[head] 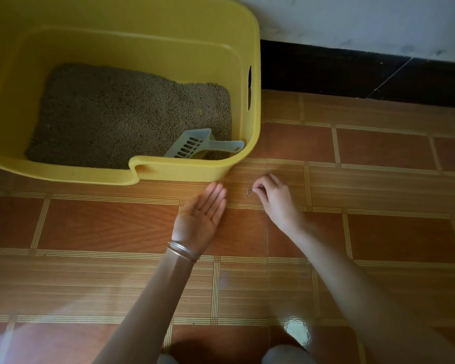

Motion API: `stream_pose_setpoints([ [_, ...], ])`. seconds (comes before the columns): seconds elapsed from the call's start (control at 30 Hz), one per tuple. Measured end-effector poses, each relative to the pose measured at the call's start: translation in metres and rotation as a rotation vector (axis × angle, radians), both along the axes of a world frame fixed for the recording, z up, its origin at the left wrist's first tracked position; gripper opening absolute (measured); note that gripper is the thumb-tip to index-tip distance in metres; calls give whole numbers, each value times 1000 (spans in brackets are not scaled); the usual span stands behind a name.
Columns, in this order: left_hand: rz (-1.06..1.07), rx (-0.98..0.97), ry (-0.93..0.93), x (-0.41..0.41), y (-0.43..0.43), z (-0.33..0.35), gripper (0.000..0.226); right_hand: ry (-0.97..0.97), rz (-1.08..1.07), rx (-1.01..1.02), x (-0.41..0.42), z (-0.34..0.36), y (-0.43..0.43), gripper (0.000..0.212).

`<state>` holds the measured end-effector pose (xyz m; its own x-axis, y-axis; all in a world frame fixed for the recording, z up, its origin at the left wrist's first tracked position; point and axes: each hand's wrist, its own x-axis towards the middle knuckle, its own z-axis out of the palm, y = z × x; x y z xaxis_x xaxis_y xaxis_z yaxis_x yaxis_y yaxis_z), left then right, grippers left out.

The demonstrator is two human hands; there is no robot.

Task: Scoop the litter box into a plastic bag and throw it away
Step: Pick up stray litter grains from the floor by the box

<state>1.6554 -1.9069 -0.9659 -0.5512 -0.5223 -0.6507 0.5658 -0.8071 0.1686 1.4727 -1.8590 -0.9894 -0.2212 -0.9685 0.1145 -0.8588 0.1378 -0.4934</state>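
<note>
Litter box stands on the floor against the wall. The scoop lies inside at the front right corner, resting on the litter. No bag is in view.

Finding: a few stray grains lie on the floor just off the box's front right corner.

Right hand: grip closed, thumb and fingertips pinched on the grains.

Left hand: grip open, palm up, fingers straight, holding nothing. It sits just in front of that same corner, beside the grains.

Assessment: the step in hand appears to be clearing spilled litter outside the box. Whether the scooping itself is finished cannot be told from here.

Recommendations:
- Bring your left palm right up to the grains and cup it slightly; a flat palm will likely let round pellets roll off.
- Pinch lightly, since hard pressure may crush the grains or flick them away.
- Gather the cluster toward your palm's edge rather than lifting grains singly.
- Keep your loaded palm level on the way to the box.
- Check the floor near that corner for strays before you reach for the scoop.
</note>
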Motion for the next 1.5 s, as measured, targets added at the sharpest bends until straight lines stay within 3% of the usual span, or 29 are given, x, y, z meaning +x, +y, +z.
stream_pose_setpoints([
  [0.1, 6, 20, -28, -11, 6, 2, 40, -158, -77, -115, 10, 15, 5, 2],
  [0.3, -30, 94, -27, -29, 19, 7, 37, -272, 128, -80, 36, 38, 11, 6],
  [0.47, 29, 125, 13, -25, 13, 8, 39, -146, 16, -171, 8, 34, 8, 8],
  [0.63, 54, 112, 10, -12, 5, 5, 37, -65, -6, 19, -5, 10, -1, 21],
  [0.77, 22, 90, 11, -8, 5, 5, 37, -35, -5, 53, -1, -1, -6, 33],
  [1.0, 3, 86, 13, -8, 5, 4, 38, -59, -16, -64, 5, -7, -2, 10],
  [1.3, 39, 110, 13, -10, 8, 3, 38, 340, 29, -51, 15, -9, -1, 7],
  [1.4, 32, 109, 1, -15, 8, 6, 38, 319, -29, -34, 17, -7, 0, 8],
  [1.5, 10, 99, -24, -18, 9, 8, 38, 153, -70, -98, 21, -2, 2, 7],
])
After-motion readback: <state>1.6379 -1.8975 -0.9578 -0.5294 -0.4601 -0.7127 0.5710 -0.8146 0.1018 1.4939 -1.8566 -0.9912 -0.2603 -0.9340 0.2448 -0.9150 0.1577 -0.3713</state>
